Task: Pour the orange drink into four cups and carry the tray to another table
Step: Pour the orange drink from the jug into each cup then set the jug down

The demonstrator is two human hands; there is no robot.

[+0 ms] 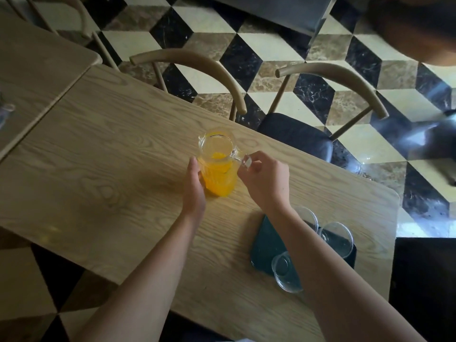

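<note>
A clear glass pitcher half full of orange drink stands upright on the wooden table. My left hand rests flat against the pitcher's left side, fingers straight. My right hand has its fingers curled around the pitcher's glass handle on the right. A dark green tray lies at the table's near right, partly hidden under my right forearm. Three empty clear glass cups show on it: one at the front, one at the right, one at the back.
Two wooden chairs with curved backs stand along the table's far side, the right one with a dark seat. A second wooden table adjoins at the far left. The floor is checkered tile.
</note>
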